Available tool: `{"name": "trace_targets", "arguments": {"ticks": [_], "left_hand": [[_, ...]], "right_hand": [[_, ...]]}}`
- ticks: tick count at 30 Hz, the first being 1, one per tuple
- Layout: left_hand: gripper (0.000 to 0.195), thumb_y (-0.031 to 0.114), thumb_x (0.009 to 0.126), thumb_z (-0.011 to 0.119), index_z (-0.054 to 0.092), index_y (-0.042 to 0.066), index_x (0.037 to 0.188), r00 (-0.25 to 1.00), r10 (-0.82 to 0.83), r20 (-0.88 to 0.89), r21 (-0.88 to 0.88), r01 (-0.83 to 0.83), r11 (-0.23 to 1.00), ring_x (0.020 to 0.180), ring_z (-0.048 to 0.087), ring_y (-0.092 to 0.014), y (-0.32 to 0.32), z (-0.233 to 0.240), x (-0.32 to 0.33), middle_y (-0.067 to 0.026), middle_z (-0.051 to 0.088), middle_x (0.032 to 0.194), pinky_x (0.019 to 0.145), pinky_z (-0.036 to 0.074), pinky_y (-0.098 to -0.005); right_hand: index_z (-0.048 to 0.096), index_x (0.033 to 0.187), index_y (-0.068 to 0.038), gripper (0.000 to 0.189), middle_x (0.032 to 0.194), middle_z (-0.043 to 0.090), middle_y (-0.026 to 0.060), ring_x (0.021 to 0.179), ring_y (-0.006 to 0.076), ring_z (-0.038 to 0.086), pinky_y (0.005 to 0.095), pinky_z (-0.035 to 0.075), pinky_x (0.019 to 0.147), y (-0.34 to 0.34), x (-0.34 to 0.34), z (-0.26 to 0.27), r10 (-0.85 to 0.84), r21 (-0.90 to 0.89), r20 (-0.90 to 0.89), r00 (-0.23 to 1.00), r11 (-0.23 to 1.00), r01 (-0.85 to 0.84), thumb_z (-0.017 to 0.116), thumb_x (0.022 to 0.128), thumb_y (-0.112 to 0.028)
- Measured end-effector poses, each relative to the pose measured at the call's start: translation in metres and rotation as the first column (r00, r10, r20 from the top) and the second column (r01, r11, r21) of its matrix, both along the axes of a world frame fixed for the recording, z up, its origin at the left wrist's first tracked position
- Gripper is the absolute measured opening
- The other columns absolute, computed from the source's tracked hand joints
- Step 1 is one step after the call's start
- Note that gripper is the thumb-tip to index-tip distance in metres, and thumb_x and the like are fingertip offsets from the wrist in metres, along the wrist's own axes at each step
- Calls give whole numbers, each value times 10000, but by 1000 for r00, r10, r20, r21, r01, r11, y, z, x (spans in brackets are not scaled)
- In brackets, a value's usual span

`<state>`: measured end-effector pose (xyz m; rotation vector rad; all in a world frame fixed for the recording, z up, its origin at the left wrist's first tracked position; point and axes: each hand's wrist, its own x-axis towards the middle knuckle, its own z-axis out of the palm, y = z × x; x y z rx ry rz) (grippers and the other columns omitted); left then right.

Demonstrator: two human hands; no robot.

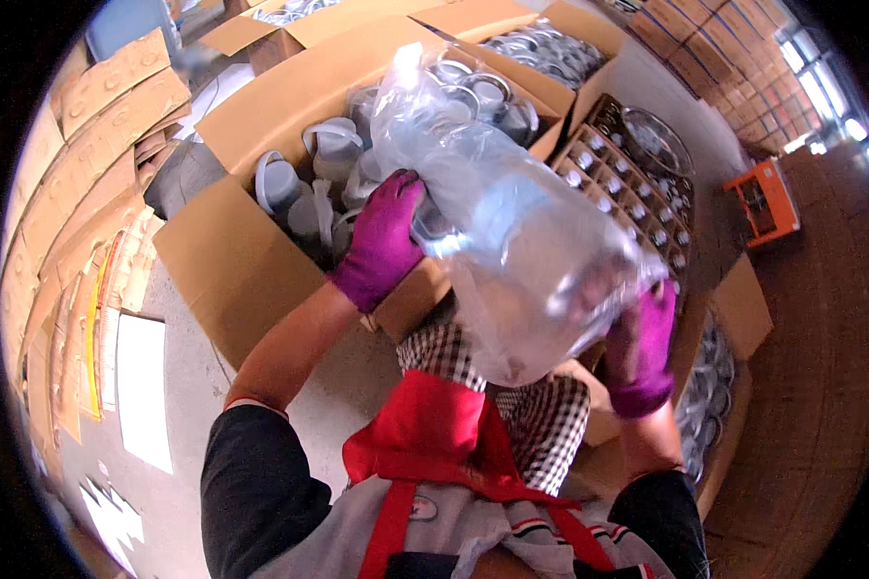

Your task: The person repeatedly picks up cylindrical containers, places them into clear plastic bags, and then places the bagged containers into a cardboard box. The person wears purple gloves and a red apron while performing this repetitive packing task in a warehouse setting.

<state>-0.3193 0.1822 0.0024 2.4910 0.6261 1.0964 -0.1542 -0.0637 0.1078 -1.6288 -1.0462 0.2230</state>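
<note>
A large clear plastic bag (521,239) stretches between my two hands, both in purple gloves. My left hand (387,235) grips the bag at its left side, above the near edge of an open cardboard box (239,268). At the bag's lower right end, my right hand (641,340) has hold of the plastic. Something rounded shows through the film, but glare and blur hide what it is. Inside the box stand several translucent plastic containers (333,145) with pale lids and loop handles, partly covered by the bag.
Another box of clear items (543,51) stands behind. On the right are a divided crate of bottles (615,181), a round metal bowl (657,141) and an orange heater-like unit (762,203). Flattened cardboard (116,123) is stacked at left. A further box (739,311) sits by my right arm.
</note>
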Motion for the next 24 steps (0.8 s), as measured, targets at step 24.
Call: {"name": "trace_targets", "arguments": {"ticks": [24], "left_hand": [[344,355,702,713,663,133,959,785,183,-593,171,-99,980,935,603,-297,215,-121,152,-119,645,936,847,437,-458]], "right_hand": [[456,1349,-20,496,1335,516,133,1233,220,488,337,380,1037,132,120,-167,220,-405,-2,976,892,-202,633,904,-150]]}}
